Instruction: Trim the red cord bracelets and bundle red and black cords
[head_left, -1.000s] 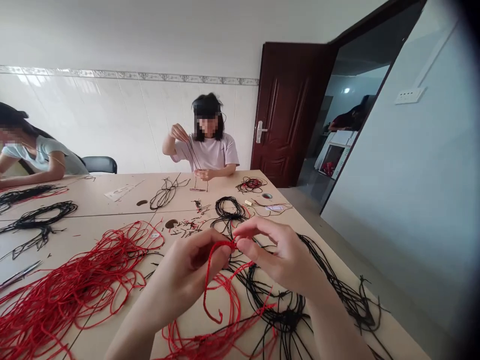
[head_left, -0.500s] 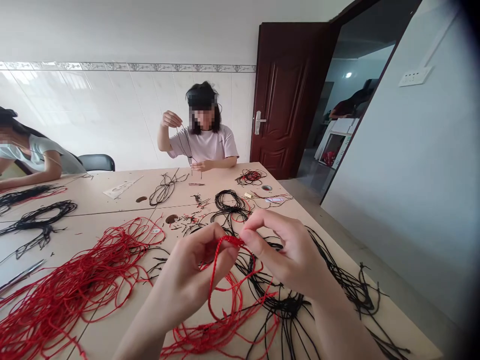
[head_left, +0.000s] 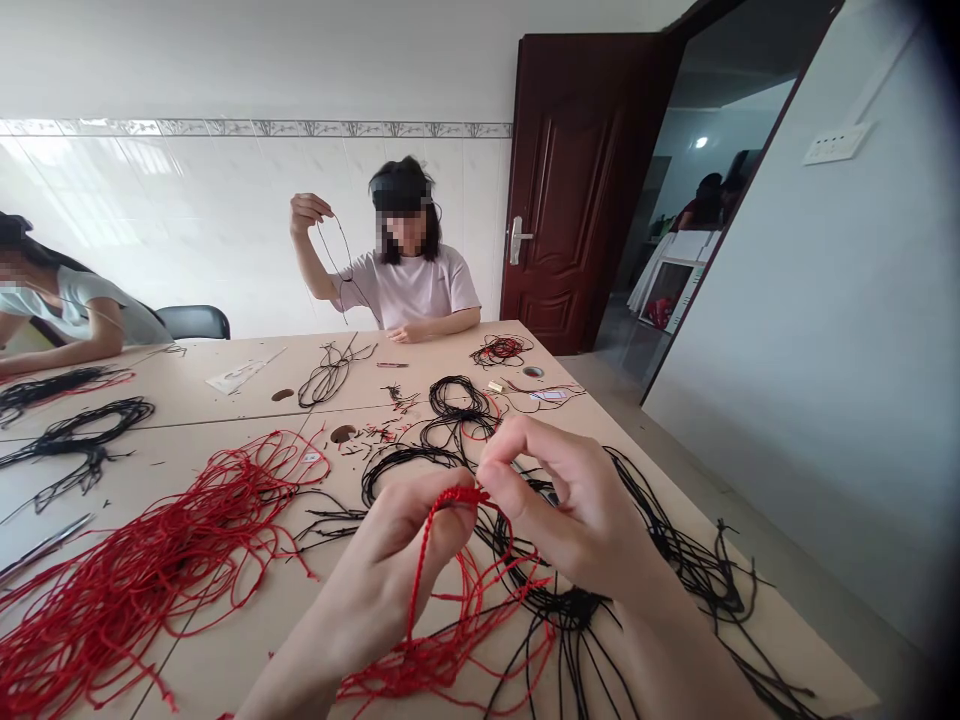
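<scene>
A red braided cord (head_left: 421,560) loops over my left hand (head_left: 390,575), whose thumb and fingers are closed in a pinch on its knotted part. My right hand (head_left: 574,500) meets it from the right, thumb and forefinger pinched at the cord's end beside the knot. What exactly lies between those fingertips is small and partly hidden. Under both hands lie loose red cords (head_left: 442,655) and a bundle of black cords (head_left: 574,608) on the table.
A large heap of red cord (head_left: 172,540) covers the table's left side. Black cord coils (head_left: 457,400) and cut scraps (head_left: 382,435) lie farther back. Across the table (head_left: 225,420), a person (head_left: 420,285) holds up a thin dark cord; another sits at far left.
My left hand has rolled slightly, and its fingers now press together over the cord's knot. My right hand stays nearly in place. The person opposite has raised the dark cord up and leftward.
</scene>
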